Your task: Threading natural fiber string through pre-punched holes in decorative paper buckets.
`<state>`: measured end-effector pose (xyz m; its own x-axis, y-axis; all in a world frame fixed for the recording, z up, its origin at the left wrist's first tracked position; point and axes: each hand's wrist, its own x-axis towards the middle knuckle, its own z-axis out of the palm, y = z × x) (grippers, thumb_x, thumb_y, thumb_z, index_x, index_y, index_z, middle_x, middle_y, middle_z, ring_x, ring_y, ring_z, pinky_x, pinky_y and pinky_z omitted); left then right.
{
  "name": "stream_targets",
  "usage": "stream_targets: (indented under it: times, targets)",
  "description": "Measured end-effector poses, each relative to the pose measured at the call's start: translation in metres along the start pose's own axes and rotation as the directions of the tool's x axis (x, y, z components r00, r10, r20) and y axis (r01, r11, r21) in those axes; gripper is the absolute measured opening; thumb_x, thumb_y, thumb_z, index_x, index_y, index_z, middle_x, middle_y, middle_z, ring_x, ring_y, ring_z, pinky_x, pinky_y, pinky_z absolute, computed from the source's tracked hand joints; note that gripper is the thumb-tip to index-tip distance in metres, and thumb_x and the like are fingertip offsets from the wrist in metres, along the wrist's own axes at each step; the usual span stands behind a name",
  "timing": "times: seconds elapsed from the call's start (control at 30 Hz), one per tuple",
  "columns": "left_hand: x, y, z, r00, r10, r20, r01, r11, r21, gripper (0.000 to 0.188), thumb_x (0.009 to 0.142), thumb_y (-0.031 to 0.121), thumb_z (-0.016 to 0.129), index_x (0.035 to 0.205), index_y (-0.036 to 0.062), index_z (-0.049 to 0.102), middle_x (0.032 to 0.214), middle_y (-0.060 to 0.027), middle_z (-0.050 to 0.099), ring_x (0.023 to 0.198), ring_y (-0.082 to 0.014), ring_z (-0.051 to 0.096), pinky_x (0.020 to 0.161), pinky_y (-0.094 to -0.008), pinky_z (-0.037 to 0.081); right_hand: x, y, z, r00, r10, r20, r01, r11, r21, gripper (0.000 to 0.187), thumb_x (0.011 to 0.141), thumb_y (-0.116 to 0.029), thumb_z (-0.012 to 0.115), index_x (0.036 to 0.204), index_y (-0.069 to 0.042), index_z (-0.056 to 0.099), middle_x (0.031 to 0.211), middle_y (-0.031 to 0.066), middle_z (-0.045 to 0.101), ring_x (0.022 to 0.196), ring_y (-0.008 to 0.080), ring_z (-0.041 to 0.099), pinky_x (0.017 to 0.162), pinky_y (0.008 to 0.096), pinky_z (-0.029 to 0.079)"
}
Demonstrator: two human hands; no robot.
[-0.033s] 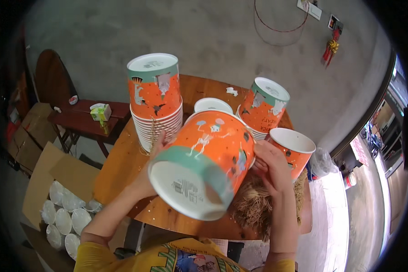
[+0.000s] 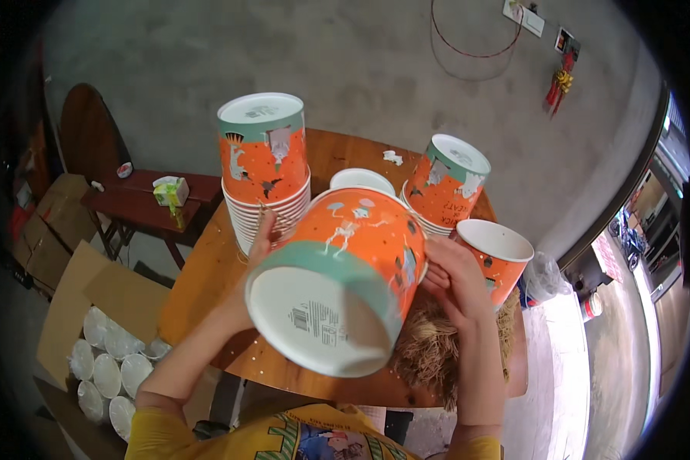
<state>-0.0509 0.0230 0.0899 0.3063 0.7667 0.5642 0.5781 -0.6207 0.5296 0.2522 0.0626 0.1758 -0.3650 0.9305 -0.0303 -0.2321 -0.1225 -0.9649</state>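
Note:
Between my hands is an orange paper bucket point(image 2: 358, 238) with a green band and a skeleton print, its white base tilted toward me. My left hand point(image 2: 257, 249) supports its left side, and the bucket hides some of those fingers. At the rim on the right, my right hand point(image 2: 458, 277) grips with bent fingers. Behind, a tall stack of upside-down buckets point(image 2: 264, 165) stands at the left, and a second upside-down stack point(image 2: 446, 180) is at the right. One upright bucket point(image 2: 494, 249) sits beside my right hand; another white rim point(image 2: 363, 181) shows behind the held bucket.
Everything stands on a wooden table point(image 2: 341, 146). Tan rope-like strands point(image 2: 431, 341) lie under my right hand. An open cardboard box point(image 2: 73, 295) with several wrapped cup stacks is at the lower left. A red-brown bench point(image 2: 134, 201) holds a tissue pack point(image 2: 171, 192).
The bucket in my hands has shifted slightly left and down, turning its base a little more toward me. Both hands keep their hold on it.

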Motion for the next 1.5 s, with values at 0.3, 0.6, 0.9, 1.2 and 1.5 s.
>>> stream_targets:
  times: [0.3,0.6,0.9,1.2,1.5]
  targets:
    - [0.056,0.013,-0.089,0.972,-0.041,-0.233,-0.028,0.958,-0.284,0.134,0.055,0.031,0.090,0.153,0.0133,0.000,0.149,-0.0159,0.027,0.141,-0.0286,0.025,0.114,-0.0434,0.026,0.065,-0.049,0.036,0.966,-0.114,0.231,0.057,0.969,0.240,0.035,0.096,-0.018,0.054,0.128,-0.007,0.048,0.070,-0.0026,0.052,0.042,0.0007,0.032,0.035,0.0155,0.024]
    - [0.120,0.008,-0.152,0.880,-0.025,-0.473,-0.068,0.982,-0.179,0.116,0.068,0.032,0.082,0.153,0.0154,0.006,0.146,-0.0185,0.033,0.136,-0.0294,0.034,0.111,-0.0434,0.029,0.112,-0.056,0.078,0.887,-0.331,0.321,0.319,0.943,0.091,0.029,0.097,-0.018,0.054,0.123,-0.004,0.054,0.086,-0.0006,0.061,0.060,0.0034,0.054,0.045,0.0152,0.038]
    - [0.144,-0.006,-0.154,0.852,-0.093,-0.515,-0.042,0.969,-0.245,0.118,0.068,0.037,0.083,0.152,0.0079,0.005,0.142,-0.0210,0.037,0.131,-0.0290,0.040,0.107,-0.0428,0.036,0.144,-0.037,0.111,0.847,-0.489,0.210,0.433,0.862,0.262,0.032,0.094,-0.015,0.055,0.126,-0.010,0.054,0.123,-0.0003,0.060,0.099,0.0074,0.052,0.081,0.0217,0.041]
    - [0.152,-0.039,-0.138,0.824,-0.082,-0.560,0.171,0.979,0.109,0.120,0.064,0.059,0.078,0.151,0.0098,0.011,0.137,-0.0238,0.041,0.128,-0.0384,0.041,0.109,-0.0514,0.026,0.156,-0.026,0.116,0.800,-0.553,0.232,0.513,0.832,0.211,0.050,0.095,-0.022,0.056,0.140,-0.009,0.041,0.147,0.0040,0.038,0.130,0.0212,0.041,0.108,0.0377,0.035]
    - [0.130,-0.062,-0.114,0.783,-0.150,-0.604,0.219,0.975,0.042,0.115,0.067,0.055,0.078,0.150,0.0094,0.014,0.136,-0.0260,0.037,0.128,-0.0411,0.034,0.108,-0.0510,0.027,0.166,-0.002,0.114,0.817,-0.503,0.283,0.480,0.864,0.152,0.045,0.097,-0.022,0.052,0.137,-0.005,0.044,0.143,0.0055,0.043,0.130,0.0216,0.042,0.108,0.0389,0.036]
